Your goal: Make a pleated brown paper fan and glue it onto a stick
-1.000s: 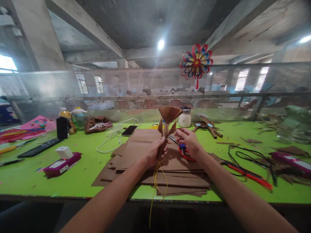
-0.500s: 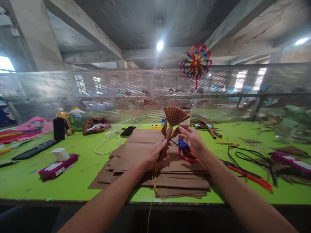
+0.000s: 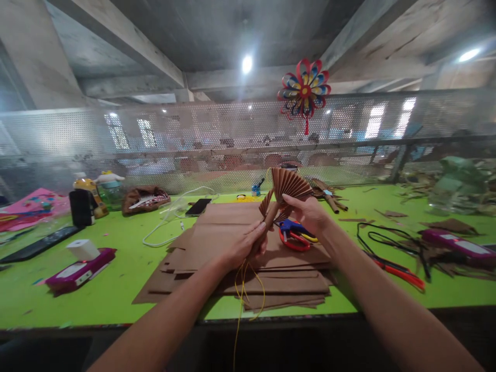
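My left hand [image 3: 247, 245] is wrapped round the rolled brown paper stem of a pleated paper fan [image 3: 287, 185], which tilts to the right. Thumb and fingers of my right hand [image 3: 310, 211] pinch the lower right edge of the large pleats. Smaller pleated pieces [image 3: 265, 204] stick out at the sides of the stem. From below my left hand a yellow string [image 3: 237, 320] hangs past the table edge. Under both hands lies a stack of brown paper [image 3: 217, 235]. Red-handled scissors [image 3: 295, 242] and a blue-handled tool [image 3: 289, 226] rest on it, partly hidden.
On the green table [image 3: 127, 279] a purple power strip [image 3: 83, 271] and a black phone [image 3: 198, 207] lie left. A red cutter [image 3: 403, 272], black cable [image 3: 387, 238] and another purple strip [image 3: 457, 243] lie right. More rolled paper stems [image 3: 331, 199] lie behind. A perforated metal screen [image 3: 217, 124] stands at the back.
My right hand has closed onto the fan's pleats, from beside them before. The fan leans further right and has swung closer to that hand. The whole view has shifted slightly.
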